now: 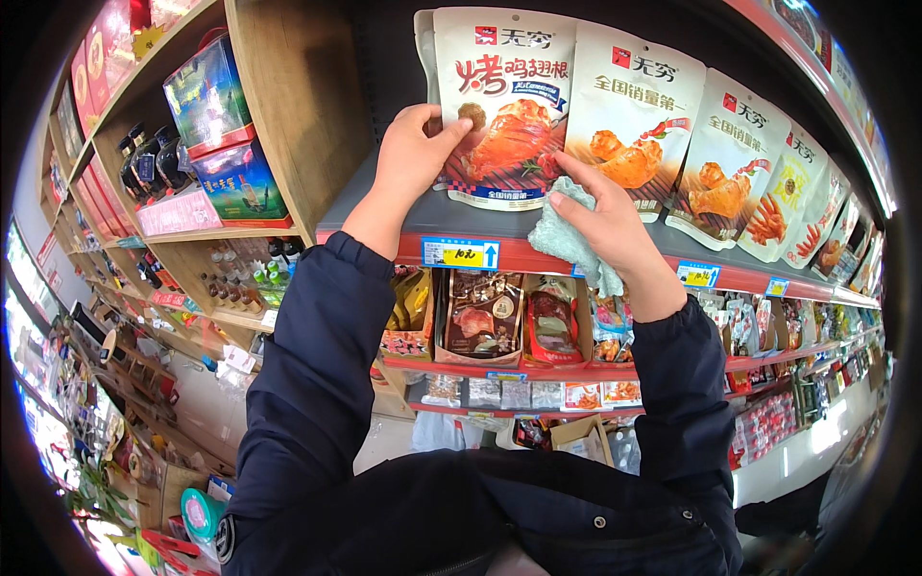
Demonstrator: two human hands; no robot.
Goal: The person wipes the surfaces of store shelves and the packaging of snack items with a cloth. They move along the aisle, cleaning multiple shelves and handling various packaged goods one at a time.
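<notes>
A white printed snack pouch (504, 108) with a picture of roast chicken stands upright on the dark top shelf (353, 198). At its left edge my left hand (418, 151) grips it, thumb on the front and fingers behind the edge. My right hand (605, 216) holds a pale green cloth (569, 230) between thumb and palm, its index fingertip against the pouch's lower right. The cloth hangs over the shelf's red front edge. Just right of the held pouch stands a similar white pouch (627, 122), and further ones (727, 158) follow in a row.
Price tags (461, 253) line the red shelf edge. Lower shelves hold boxed snack packs (484, 317) and small bags (441, 389). On the left, a wooden shelving unit (288, 108) carries gift boxes (209, 93) and dark bottles (169, 158). An open cardboard box (583, 439) sits low down.
</notes>
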